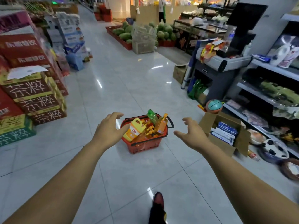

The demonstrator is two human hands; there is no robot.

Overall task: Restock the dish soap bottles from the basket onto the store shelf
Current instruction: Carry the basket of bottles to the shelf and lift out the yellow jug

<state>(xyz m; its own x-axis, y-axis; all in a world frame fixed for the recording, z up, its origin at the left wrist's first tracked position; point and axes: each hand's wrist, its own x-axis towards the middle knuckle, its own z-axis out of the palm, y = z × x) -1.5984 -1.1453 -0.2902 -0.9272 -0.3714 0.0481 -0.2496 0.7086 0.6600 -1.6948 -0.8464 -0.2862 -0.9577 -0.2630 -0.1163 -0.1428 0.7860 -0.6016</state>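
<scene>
A red plastic basket point(144, 147) stands on the tiled floor in the middle of the aisle. Several dish soap bottles lie in it: a yellow jug with a handle point(135, 129), a green-capped bottle point(152, 116) and an amber bottle point(161, 126). My left hand point(110, 128) hovers just left of the basket, fingers spread and loosely bent, holding nothing. My right hand point(190, 132) hovers to the basket's right, also spread and empty. The store shelf point(273, 70) runs along the right side.
An open cardboard box point(226, 135) with packets sits right of the basket, with balls point(213, 106) around it. Stacked drink cartons point(30, 94) line the left. A checkout counter point(223, 62) and watermelons point(126, 33) lie ahead. My shoe point(157, 206) is below.
</scene>
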